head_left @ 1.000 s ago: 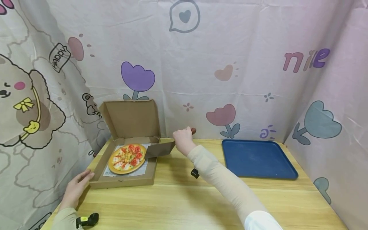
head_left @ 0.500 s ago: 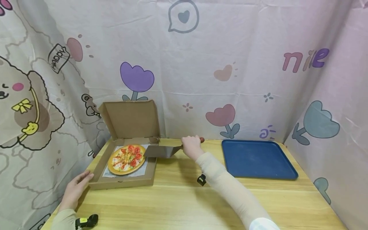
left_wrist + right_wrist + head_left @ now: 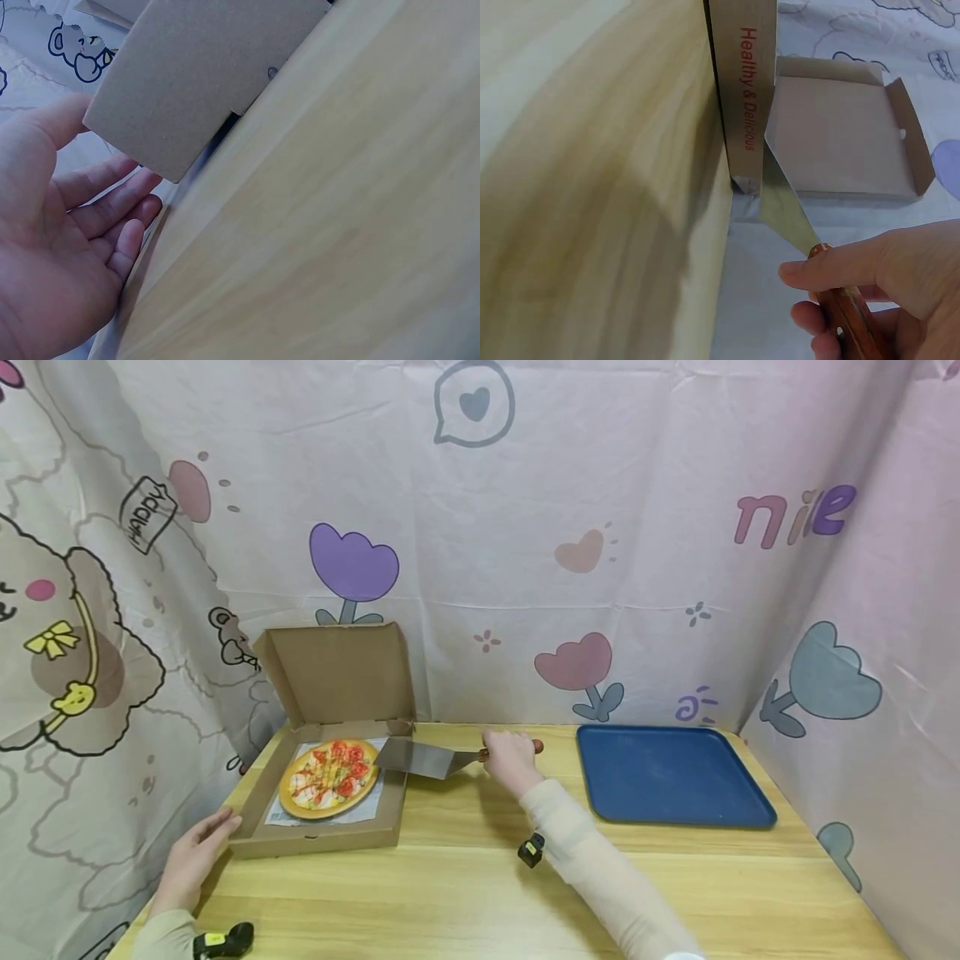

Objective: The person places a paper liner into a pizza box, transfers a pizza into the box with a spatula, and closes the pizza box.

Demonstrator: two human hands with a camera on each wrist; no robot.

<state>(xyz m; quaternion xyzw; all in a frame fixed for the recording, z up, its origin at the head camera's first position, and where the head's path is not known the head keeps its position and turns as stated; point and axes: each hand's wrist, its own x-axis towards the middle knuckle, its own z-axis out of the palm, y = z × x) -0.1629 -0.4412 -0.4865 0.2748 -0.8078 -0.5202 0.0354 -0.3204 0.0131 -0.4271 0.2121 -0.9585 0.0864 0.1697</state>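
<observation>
An opened cardboard pizza box [image 3: 315, 842] lies at the left, lid raised against the curtain. Inside, a round pizza [image 3: 330, 779] with red and white toppings rests on printed paper [image 3: 367, 808]. My right hand [image 3: 512, 762] grips the wooden handle [image 3: 851, 322] of a flat metal spatula [image 3: 429, 761]. Its blade reaches over the box's right wall, with the tip at the pizza's right edge; whether it is under the crust I cannot tell. My left hand [image 3: 191, 858] touches the box's front left corner [image 3: 161, 161], fingers loose and relaxed in the left wrist view.
A blue rectangular tray [image 3: 675, 777] lies on the wooden table [image 3: 450, 893] to the right of my right hand. A patterned curtain [image 3: 480, 543] hangs behind and along the sides.
My right hand has moved right and down toward me, lowering the spatula's handle so that the blade lies flatter. The left hand, box and pizza look unmoved.
</observation>
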